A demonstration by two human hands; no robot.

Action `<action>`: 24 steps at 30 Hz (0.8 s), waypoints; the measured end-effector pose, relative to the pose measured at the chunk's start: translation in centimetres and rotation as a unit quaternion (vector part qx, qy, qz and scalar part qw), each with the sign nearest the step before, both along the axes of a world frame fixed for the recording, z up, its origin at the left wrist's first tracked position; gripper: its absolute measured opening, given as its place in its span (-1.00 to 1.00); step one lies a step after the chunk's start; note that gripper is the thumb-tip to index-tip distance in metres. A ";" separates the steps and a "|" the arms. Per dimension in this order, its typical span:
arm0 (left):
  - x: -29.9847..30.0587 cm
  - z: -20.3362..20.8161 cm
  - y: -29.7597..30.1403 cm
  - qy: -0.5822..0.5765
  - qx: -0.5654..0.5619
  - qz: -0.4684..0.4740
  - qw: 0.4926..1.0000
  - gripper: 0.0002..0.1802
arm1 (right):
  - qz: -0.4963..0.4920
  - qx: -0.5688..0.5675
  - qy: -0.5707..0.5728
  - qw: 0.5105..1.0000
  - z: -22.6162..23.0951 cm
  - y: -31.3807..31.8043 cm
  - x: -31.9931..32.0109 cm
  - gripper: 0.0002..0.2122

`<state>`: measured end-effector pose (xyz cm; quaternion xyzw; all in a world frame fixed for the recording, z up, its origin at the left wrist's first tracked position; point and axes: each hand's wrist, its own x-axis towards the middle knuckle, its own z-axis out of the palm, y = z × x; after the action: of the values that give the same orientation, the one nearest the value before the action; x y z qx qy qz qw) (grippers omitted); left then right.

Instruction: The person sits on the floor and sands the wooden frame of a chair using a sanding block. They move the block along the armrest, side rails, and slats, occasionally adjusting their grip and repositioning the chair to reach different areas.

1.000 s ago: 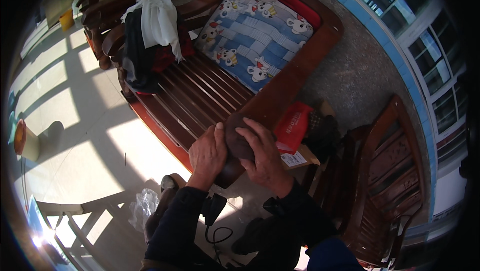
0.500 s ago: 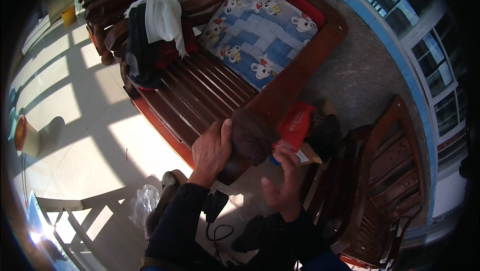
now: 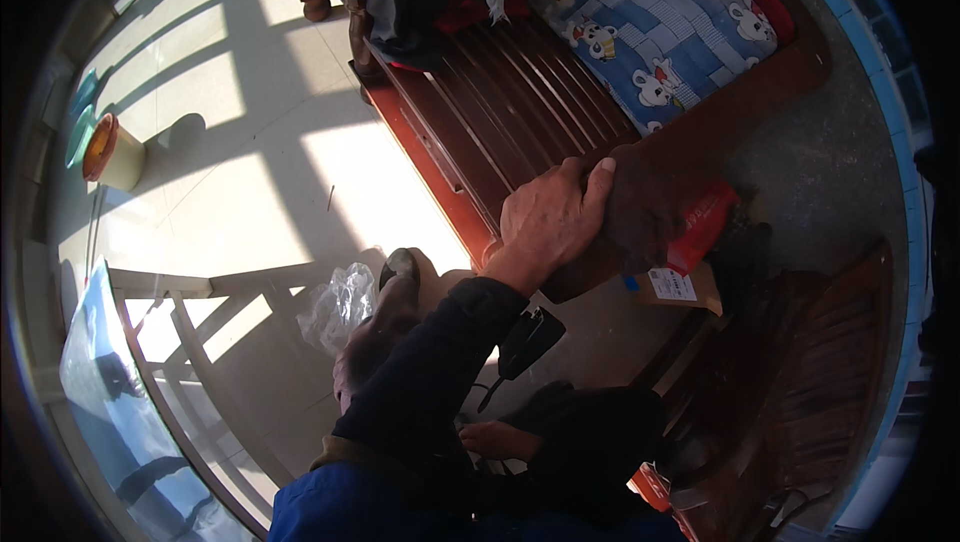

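My left hand (image 3: 552,220) lies back up at the end of the wooden armrest, fingers curled and thumb along the edge of a dark brown cloth bundle (image 3: 638,212), gripping it. The bundle looks soft and crumpled. Low down near my body is my right hand (image 3: 498,439), its fingers mostly hidden in shadow. Close above it hangs a black box-like device (image 3: 530,342) with a dark cable. The slatted wooden bench (image 3: 480,92) carries a blue patterned cushion (image 3: 655,22).
A red packet (image 3: 703,227) lies by a cardboard box (image 3: 690,285) right of the armrest. A wooden chair (image 3: 820,372) stands lower right. Clear plastic (image 3: 340,310) lies near my shoe, a glass-topped table (image 3: 130,392) stands lower left, and a bucket (image 3: 118,157) is farther left.
The view has shifted, so the bench sits farther right and higher. My right hand has dropped from beside the cloth bundle down toward my body. My left hand stays on the bundle.
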<state>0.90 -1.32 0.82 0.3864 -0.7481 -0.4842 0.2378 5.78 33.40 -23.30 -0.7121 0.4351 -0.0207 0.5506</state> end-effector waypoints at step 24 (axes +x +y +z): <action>0.1 0.9 -0.5 -0.066 0.072 -0.058 0.994 -0.28 | -0.286 0.033 0.410 0.865 6.2 -3.3 -31.6 -0.73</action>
<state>1.00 -1.77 1.69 0.3895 -0.7463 -0.5237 0.1311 -25.79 30.07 -17.09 -0.4820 0.8069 0.1311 0.3153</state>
